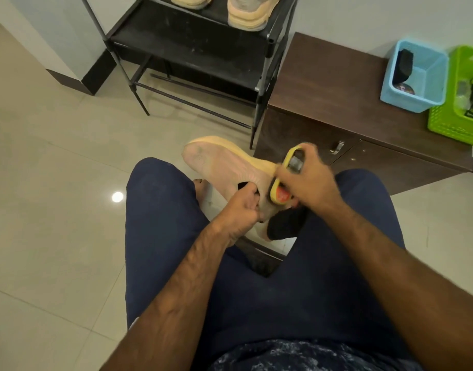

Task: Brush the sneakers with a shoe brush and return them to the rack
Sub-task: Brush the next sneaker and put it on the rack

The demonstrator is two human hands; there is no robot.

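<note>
A pale pink sneaker [216, 163] with an orange sole lies tilted between my knees, toe pointing away and to the left. My left hand [239, 207] grips it at the dark opening near the heel. My right hand [307, 180] grips a yellow shoe brush [290, 156] with an orange patch, its bristles pressed against the sneaker's side. The black shoe rack [192, 41] stands ahead, with two more pale sneakers [247, 12] on an upper shelf.
A dark wooden cabinet [323, 84] stands right of the rack. On it sit a blue basket [417, 73] holding dark items and a green basket [462, 95]. Glossy tiled floor spreads to the left. My blue-trousered legs fill the lower frame.
</note>
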